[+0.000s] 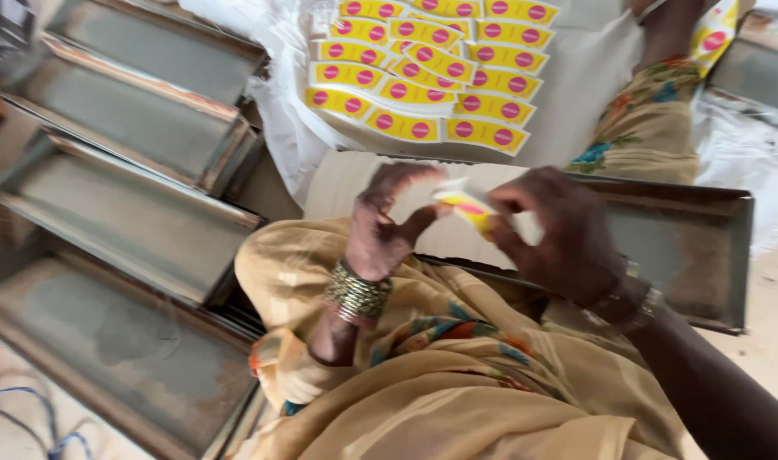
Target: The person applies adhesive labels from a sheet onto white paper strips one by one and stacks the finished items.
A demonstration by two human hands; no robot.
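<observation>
Metal trays [133, 213] flank hands apparently pinching packet [465, 207].

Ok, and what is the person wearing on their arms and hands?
The left hand and right hand are bare, with no gloves or sleeves. The left wrist carries a stack of gold and green bangles. The right wrist wears a metal band, perhaps a watch or bangle; blur hides detail.

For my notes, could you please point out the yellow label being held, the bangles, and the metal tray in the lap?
yellow label [467, 207], head view, its yellow middle.
bangles [357, 294], head view, middle of the stack.
metal tray [694, 255], head view, bare floor.
</observation>
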